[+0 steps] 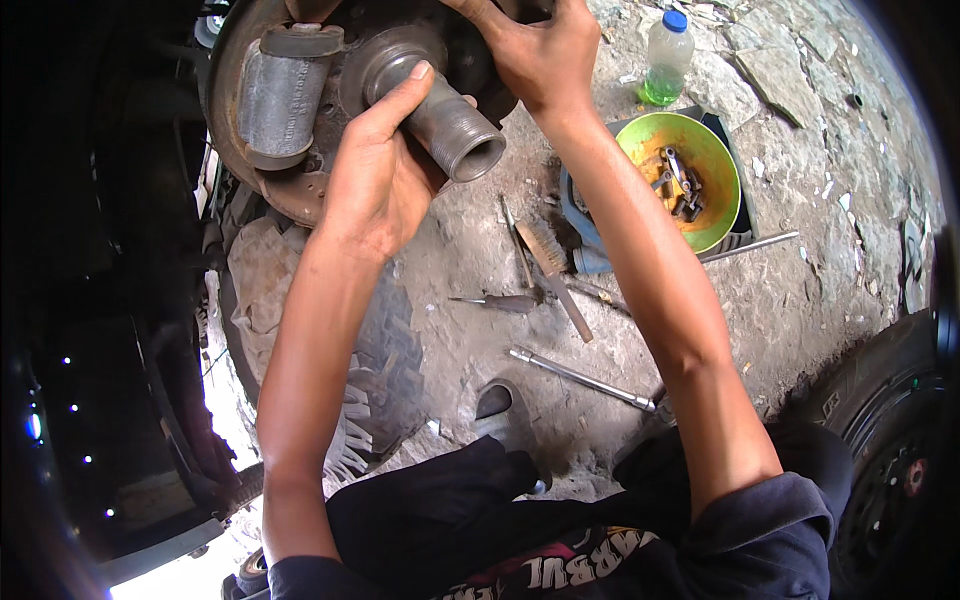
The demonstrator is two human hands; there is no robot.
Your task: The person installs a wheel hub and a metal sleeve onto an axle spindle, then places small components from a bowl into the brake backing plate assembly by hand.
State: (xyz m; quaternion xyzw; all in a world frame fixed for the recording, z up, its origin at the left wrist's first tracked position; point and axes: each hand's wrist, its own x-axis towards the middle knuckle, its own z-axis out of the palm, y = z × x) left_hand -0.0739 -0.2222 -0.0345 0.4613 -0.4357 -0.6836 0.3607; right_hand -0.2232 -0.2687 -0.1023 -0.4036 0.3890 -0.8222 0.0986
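Observation:
A hollow axle spindle [455, 130] with a threaded end juts from a round, rusty brake backing plate [225, 110] at the top. My left hand [380, 190] is closed round the spindle, thumb along its upper side and fingers beneath it. Beside it on the plate sits a grey metal cylinder [285, 100] with markings. My right hand [550, 55] reaches to the plate's far right side, at the upper edge. Its thumb stretches left, while the other fingertips are cut off or hidden, so what they touch cannot be made out.
On the rough ground lie a wire brush [545, 250], a screwdriver [497, 302] and a metal bar [580, 378]. A green bowl [725, 160] holds small metal parts; a bottle [668, 60] with green liquid stands beyond. At lower right is a wheel [890, 440].

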